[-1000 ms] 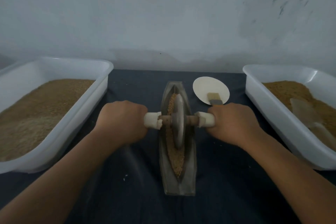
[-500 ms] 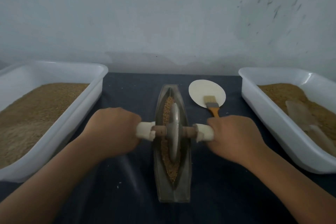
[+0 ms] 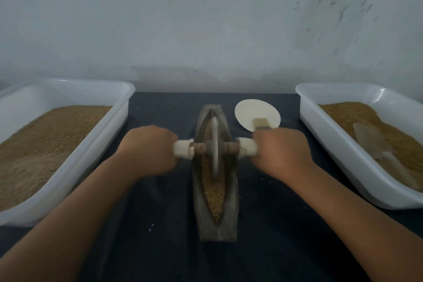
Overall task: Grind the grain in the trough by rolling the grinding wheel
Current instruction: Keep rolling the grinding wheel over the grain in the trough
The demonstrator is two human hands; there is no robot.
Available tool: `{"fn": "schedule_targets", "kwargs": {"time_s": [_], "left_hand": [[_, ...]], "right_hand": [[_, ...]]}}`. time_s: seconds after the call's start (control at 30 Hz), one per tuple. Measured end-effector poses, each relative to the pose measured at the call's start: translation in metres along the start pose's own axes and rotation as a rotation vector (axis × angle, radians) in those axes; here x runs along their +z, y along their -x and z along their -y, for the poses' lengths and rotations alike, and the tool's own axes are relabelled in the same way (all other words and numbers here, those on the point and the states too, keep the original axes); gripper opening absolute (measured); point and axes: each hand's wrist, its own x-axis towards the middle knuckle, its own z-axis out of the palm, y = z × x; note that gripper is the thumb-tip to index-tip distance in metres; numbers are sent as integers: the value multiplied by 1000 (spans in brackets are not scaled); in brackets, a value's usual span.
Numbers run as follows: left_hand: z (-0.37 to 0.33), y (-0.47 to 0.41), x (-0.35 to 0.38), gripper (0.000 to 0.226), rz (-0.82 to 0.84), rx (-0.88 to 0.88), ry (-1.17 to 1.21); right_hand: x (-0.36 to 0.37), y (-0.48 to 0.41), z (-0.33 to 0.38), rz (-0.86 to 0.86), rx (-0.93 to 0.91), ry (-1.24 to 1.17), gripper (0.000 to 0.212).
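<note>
Grain (image 3: 215, 199), golden-brown, is lying in the long grey boat-shaped trough (image 3: 231, 217), the grey metal grinding wheel (image 3: 214, 151) standing upright in it; left hand (image 3: 148, 151) and right hand (image 3: 281, 153) are gripping its 2 white-wrapped axle ends (image 3: 248, 150).

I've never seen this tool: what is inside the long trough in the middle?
Brown grain fills the trough, and the grinding wheel stands upright in it. The trough's floor and whatever lies under the wheel are covered.

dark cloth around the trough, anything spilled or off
A few pale specks lie scattered on the dark cloth beside the trough, likely stray grain. The grinding wheel sits upright in the trough; nothing else stands out.
</note>
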Motion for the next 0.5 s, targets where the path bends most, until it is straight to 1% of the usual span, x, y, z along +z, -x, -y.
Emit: {"fn": "schedule_targets", "kwargs": {"time_s": [0.07,0.17,0.23,0.3,0.4,0.43,0.5], "left_hand": [[1,28,1,27,54,34,14],[1,40,0,28,66,32,23],[-2,26,-2,25,34,1,-2],[-6,2,-3,23,-34,-34,-36],[-9,-35,-9,24,-143,-76,-85],[-10,-42,-13,25,-147,-78,-94],[-10,-49,-19,28,-104,-63,-100]], "right_hand": [[-13,29,1,-56,-87,-36,26],[-17,42,-2,-77,-125,-82,25],[-7,28,-2,-43,-71,-56,28],[7,4,-1,-52,30,-2,31],[30,-31,1,-58,167,-26,32],[34,-38,2,-60,189,-42,32],[33,-43,3,-38,204,-64,34]]}}
